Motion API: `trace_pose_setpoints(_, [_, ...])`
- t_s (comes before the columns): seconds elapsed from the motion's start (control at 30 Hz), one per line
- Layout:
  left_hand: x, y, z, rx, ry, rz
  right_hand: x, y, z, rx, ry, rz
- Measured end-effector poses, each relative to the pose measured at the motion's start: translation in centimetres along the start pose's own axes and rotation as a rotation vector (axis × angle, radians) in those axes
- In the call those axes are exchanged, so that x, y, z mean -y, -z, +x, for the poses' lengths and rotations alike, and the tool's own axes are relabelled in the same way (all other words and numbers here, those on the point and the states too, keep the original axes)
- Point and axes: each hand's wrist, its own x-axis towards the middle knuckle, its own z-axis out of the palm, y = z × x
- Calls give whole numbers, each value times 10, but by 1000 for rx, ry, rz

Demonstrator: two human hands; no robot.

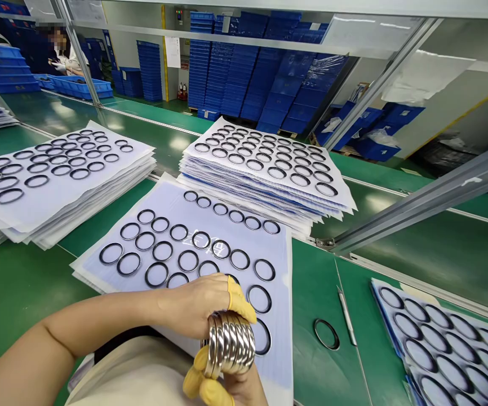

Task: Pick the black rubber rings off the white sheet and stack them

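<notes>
A stack of shiny metal rings (230, 345) lies sideways between my two hands, low in the middle of the head view. My left hand (197, 301) comes in from the left and closes over the top of the stack, with yellow finger covers on its fingertips. From below, my right hand (244, 386) grips the same stack, its yellow-covered fingers curled around the near end. Beneath them lies a white sheet (170, 194) with black-edged rings set out in rough rows. My left hand hides part of those rows.
Ring-covered sheet stacks stand at the left (112, 180) and back (244, 183). At the right, a single ring (327, 334) lies beside a slim cutter (347, 316), near another sheet of rings (447, 349). A metal post (430, 197) slants across the right. Two people sit far left.
</notes>
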Motion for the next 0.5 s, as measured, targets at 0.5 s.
trace_pose_setpoints(0.5, [-3,5,2,72,-25,120,-2,8,-4,60,-62,11])
